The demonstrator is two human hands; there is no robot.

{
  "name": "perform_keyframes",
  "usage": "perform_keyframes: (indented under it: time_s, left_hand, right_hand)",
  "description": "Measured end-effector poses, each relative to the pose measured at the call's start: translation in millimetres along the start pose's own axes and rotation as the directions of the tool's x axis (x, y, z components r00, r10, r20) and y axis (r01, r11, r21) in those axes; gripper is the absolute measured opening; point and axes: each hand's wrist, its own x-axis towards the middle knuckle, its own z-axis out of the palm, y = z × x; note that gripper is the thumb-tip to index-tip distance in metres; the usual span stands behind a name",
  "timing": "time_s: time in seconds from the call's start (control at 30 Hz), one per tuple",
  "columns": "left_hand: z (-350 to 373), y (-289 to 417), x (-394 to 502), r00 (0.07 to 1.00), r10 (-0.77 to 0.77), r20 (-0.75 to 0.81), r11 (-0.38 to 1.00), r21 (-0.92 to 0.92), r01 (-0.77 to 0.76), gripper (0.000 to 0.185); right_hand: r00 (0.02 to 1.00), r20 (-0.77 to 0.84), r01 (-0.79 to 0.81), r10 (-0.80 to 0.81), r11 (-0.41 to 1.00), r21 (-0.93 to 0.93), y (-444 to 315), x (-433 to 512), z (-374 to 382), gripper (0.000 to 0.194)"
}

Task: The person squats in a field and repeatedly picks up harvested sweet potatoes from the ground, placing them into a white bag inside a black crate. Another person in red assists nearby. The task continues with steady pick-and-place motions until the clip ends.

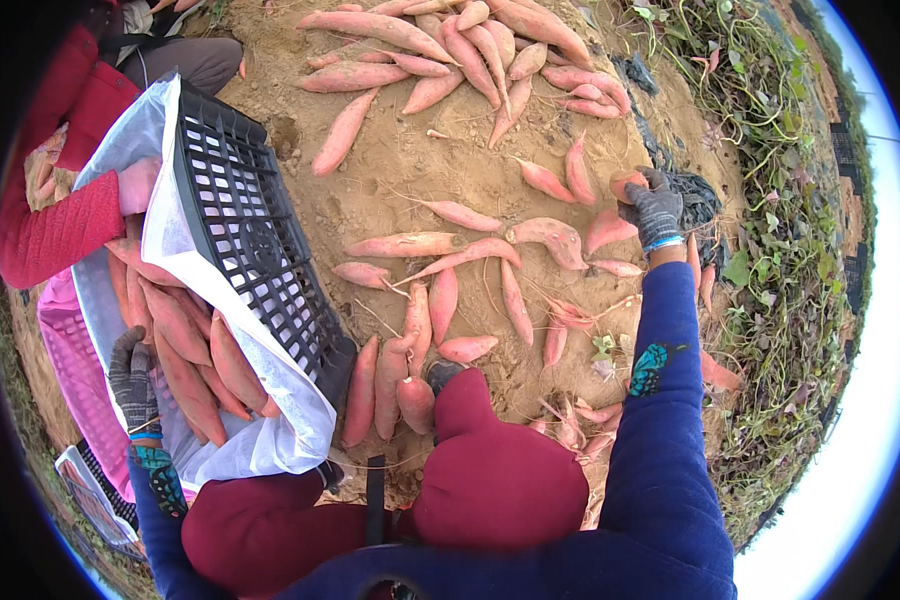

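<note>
My left hand (133, 381), in a grey glove, is inside a black plastic crate (259, 240) lined with white fabric, at the edge of the sweet potatoes (184, 322) lying there; whether it grips one cannot be told. Out to the right, my right hand (654, 206), also gloved, has its fingers around a sweet potato (627, 183). Just below it on the soil lies another sweet potato (610, 229). More of them are scattered between my hands, among them a curved, paler one (551, 238).
A heap of sweet potatoes (465, 56) lies on the soil ahead. Another person's red sleeve (60, 232) reaches into the crate from the left. Black plastic film (694, 201) and cut vines (776, 225) lie on the right. A pink-lined crate (75, 360) stands beyond the near one.
</note>
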Motion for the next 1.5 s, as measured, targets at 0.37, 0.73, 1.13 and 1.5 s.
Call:
perform_keyframes:
  time_s: [0.37, 0.73, 1.13, 1.5]
  left_hand:
    - [34.6, 165.0, -58.2, 0.773, 0.155, 0.615, 0.712, -0.612, 0.344, 0.070]
    - [-167.2, -17.4, -70.3, 0.923, -0.231, -0.308, 0.812, -0.584, 0.008, 0.061]
    - [-56.6, 52.6, -18.0, 0.976, 0.164, -0.140, 0.966, -0.180, -0.188, 0.032]
    - [-36.3, 71.4, -15.6, 0.987, 0.122, -0.106, 0.965, -0.218, -0.143, 0.032]
  right_hand:
    - [0.577, 0.485, 0.379, -0.657, 0.742, 0.553, -138.9, -251.6, 149.8, 0.077]
    - [0.628, 0.649, 0.415, -0.429, 0.890, 0.186, -118.6, -216.5, 210.4, 0.049]
    - [0.978, -0.130, 0.011, -0.163, 0.664, -0.748, -51.1, 25.3, 203.8, 0.072]
    - [0.956, -0.180, 0.029, -0.233, 0.683, -0.730, -51.1, 100.8, 218.3, 0.048]
